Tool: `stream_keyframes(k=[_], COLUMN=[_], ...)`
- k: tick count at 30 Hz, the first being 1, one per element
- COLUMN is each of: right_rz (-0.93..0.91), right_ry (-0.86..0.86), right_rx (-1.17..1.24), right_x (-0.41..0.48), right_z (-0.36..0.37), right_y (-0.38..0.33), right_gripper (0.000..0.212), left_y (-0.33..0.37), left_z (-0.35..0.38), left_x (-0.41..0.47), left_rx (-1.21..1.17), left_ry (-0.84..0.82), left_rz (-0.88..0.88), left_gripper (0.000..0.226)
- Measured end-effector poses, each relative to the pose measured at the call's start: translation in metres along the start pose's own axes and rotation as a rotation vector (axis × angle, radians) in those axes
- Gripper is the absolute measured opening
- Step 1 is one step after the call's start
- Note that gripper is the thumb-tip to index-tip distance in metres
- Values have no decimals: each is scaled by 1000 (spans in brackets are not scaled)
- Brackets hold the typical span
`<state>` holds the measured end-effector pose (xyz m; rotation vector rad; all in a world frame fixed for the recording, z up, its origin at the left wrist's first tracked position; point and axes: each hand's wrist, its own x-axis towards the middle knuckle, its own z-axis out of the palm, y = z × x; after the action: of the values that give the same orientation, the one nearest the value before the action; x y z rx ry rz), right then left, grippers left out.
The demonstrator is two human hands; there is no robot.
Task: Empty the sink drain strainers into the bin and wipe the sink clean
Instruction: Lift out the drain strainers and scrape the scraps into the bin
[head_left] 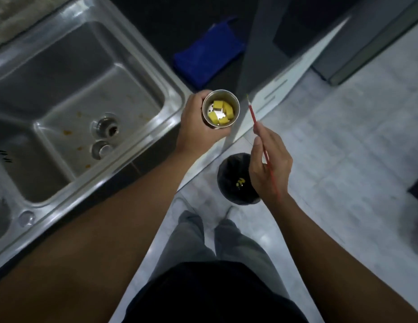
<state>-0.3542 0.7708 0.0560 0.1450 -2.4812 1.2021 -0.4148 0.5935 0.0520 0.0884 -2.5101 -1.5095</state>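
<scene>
Big picture first: the stainless steel double-bowl sink (133,155) fills the left of the view. Its near basin shows orange smears around the open round drain hole (108,128), and the wiping is not yet done. On the pale tiled floor stands the round black bag-lined bin (223,173), with a few yellow scraps at the bottom. Up on the dark counter lies a folded blue cloth (208,54), handy for the wipe later.

Now the action. The left hand (194,120) is wrapped round the small cylindrical steel strainer cup (235,101), which is held upright beside the sink's corner. It looks short of the bin's mouth. Inside the cup sit several yellow cube-shaped food chunks (221,110) on the perforated base. The right hand (271,169) pinches a thin red stick (261,141) between thumb and fingers, with the tip angled up beside the cup and not touching it.

My call is that we're mid-emptying. To do it well, the cup should first be carried squarely over the bin and lowered close to the mouth. Only then should it tip, so the cubes don't bounce onto the tiles. The stick can tease loose anything wedged in the holes, working gently from the rim inward. The grip on the cup should stay firm, because that wet steel looks slippery.
</scene>
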Motion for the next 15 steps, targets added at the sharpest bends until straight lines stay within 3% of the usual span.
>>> stream_keyframes(k=[6, 11, 15], right_rz=[187, 247, 251], right_ry=[81, 52, -10], right_rx=[-61, -46, 48], right_x=[-47, -84, -109], right_z=[-41, -56, -55], right_y=[56, 94, 113], right_gripper=[29, 25, 23], left_y=[-10, -47, -75], left_z=[72, 113, 133], left_x=[-45, -72, -81], left_rx=[58, 172, 251], left_ry=[-211, -413, -534], left_rz=[-55, -156, -120], left_gripper=[78, 82, 84])
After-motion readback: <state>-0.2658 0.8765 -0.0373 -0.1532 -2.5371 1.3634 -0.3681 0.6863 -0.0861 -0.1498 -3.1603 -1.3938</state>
